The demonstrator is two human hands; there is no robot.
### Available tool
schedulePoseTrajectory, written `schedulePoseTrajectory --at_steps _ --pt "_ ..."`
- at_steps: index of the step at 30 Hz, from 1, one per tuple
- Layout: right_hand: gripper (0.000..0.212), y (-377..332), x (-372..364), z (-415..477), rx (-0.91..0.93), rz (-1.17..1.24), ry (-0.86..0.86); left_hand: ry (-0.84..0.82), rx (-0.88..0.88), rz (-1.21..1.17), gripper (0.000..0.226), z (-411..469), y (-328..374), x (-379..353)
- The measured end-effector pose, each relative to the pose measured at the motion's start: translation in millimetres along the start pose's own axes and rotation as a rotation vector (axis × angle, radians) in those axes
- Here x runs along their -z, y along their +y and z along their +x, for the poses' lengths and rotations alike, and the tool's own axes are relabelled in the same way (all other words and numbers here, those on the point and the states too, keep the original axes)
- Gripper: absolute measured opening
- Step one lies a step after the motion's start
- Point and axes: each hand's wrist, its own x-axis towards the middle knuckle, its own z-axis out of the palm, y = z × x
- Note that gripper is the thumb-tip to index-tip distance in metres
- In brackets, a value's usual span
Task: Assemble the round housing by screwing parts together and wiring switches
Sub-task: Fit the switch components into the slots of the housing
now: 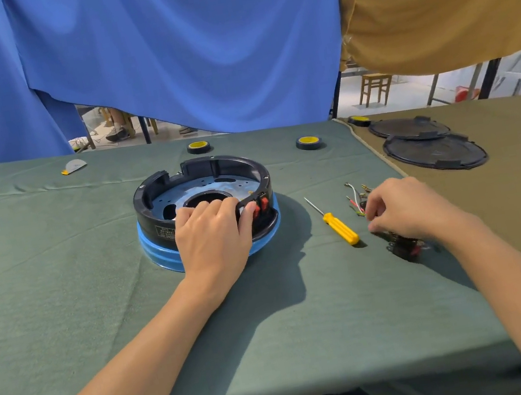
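Bench [61,302] is stretching wide from the housing [229,164] to its near edge. Left grip [211,233] is curling over the housing's near rim; right grip [407,208], right of the housing, is pinching wires [354,196].

Bright even daylight, soft shadows falling right of objs, sharp focus, wide-angle bending at edges

Both forearms bare, reaching in from the lower edge. My left hand [211,233] is palm down, wrist roughly straight, with its fingers curled over the near rim of the round housing [228,163] and the thumb against the outer wall. My right hand [407,206] is knuckles up, fingers curled under, thumb and forefinger tips closed on the wire bundle [357,201]. The hands are well apart.
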Motion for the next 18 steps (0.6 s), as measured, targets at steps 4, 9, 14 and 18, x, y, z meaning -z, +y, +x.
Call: schedulePoseTrajectory --at_steps 4,9,14,18 --pt "0.017 6 9 -15 0.041 -0.013 -0.114 0.004 -0.023 0.0 0.036 -5 14 0" --pt "0.024 3 21 -32 0.051 -0.035 -0.258 0.029 -0.04 -0.031 0.028 -9 19 1" --pt "0.044 -5 18 -42 0.11 -0.048 -0.173 0.032 -0.099 -0.054 0.02 -13 13 5" --pt "0.051 -11 15 -46 0.108 0.091 -0.047 -0.013 -0.132 -0.055 0.02 -16 8 9"
